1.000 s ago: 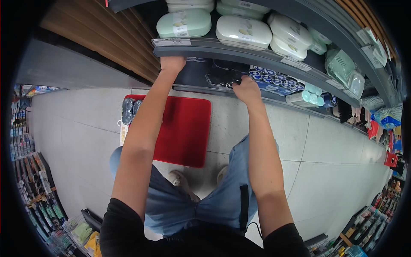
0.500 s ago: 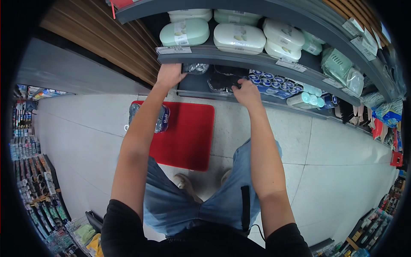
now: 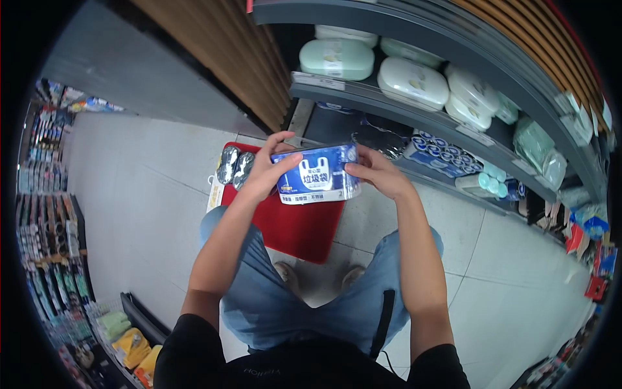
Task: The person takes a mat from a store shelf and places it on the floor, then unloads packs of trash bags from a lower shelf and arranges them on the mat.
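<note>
1. Fingers of the left hand [image 3: 264, 172] and right hand [image 3: 381, 174] grasp opposite ends of a blue-and-white garbage-bag pack [image 3: 316, 176], thumbs on its printed face — apparently to keep it steady, label readable.
2. It is held before the lower shelf's [image 3: 329, 124] front edge, overlapping the red panel's [image 3: 295, 228] far right corner in view.
3. Two dark rolls [image 3: 228, 163] sit by that panel's far left corner, seemingly grouped aside.
4. Fingertips behind the pack are hidden; shadow obscures the shelf's back — and mat or stool top, I cannot tell.
</note>
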Tool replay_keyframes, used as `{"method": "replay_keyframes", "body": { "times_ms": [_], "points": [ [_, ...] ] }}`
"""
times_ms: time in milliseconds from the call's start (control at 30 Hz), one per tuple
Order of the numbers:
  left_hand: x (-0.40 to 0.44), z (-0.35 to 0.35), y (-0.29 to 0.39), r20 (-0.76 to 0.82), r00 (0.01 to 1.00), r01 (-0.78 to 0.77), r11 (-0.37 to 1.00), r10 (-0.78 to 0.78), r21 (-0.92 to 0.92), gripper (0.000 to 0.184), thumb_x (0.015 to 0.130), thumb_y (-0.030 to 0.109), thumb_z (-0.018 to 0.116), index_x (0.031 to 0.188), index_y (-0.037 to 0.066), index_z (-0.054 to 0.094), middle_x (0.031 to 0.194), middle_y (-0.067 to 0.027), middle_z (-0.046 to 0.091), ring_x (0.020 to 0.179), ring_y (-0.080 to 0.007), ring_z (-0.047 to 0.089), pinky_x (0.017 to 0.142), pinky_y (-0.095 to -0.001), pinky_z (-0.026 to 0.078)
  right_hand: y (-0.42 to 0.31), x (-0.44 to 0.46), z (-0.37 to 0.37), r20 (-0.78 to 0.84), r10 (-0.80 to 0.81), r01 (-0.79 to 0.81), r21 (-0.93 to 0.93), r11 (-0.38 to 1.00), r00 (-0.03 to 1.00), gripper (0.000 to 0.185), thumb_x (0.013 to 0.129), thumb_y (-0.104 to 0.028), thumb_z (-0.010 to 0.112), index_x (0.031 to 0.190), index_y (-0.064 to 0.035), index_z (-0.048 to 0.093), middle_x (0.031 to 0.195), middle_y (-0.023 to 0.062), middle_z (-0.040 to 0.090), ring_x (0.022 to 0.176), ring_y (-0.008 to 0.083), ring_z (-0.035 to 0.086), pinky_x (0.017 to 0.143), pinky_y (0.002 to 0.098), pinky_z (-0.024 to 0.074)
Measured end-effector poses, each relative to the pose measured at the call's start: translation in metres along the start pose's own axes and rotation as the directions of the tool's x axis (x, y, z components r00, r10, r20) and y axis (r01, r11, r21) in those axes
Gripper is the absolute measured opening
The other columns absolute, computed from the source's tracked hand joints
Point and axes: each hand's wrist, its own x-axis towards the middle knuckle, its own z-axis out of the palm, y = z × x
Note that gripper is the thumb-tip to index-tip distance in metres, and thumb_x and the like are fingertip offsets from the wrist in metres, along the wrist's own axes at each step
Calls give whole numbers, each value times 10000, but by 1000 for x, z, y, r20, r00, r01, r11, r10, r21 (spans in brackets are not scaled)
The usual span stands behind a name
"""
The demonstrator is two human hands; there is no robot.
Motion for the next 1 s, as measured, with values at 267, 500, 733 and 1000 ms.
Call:
{"method": "replay_keyframes", "body": {
  "times_ms": [267,500,733,1000],
  "points": [
    [0,-2,-9,23,999,23,999,-22,-42,645,993,540,504,1398,41,447,1087,-108,601,1019,-165,621,871,-298,521,-7,-3,17,-37,52,-45,185,982,998,497,885,-339,723,1243,-20,595,1042,27,666,883,66,620,721,203,485],
    [-2,-5,-2,121,987,127,977,-107,-169,683,988,564,501,1397,20,441,1157,-119,610,1075,-163,623,910,-315,528,-2,-1,14,-78,104,-70,351,934,992,514,937,-350,654,1304,-6,547,1123,63,672,984,103,656,845,244,523],
    [3,-9,-14,123,987,118,980,-98,-162,655,981,503,563,1379,-3,441,1213,-107,606,1105,-160,627,948,-306,525,-7,4,20,-122,152,-105,323,940,981,515,964,-403,600,1310,-24,549,1197,73,656,1042,162,648,922,317,514],
    [6,-20,-14,241,956,233,933,-168,-273,707,987,583,479,1373,-8,450,1271,-151,600,1156,-202,626,976,-343,526,-10,9,28,-142,373,-294,392,871,917,632,928,-557,606,1296,-44,588,1189,143,672,1079,232,658,949,422,519]
  ]
}}
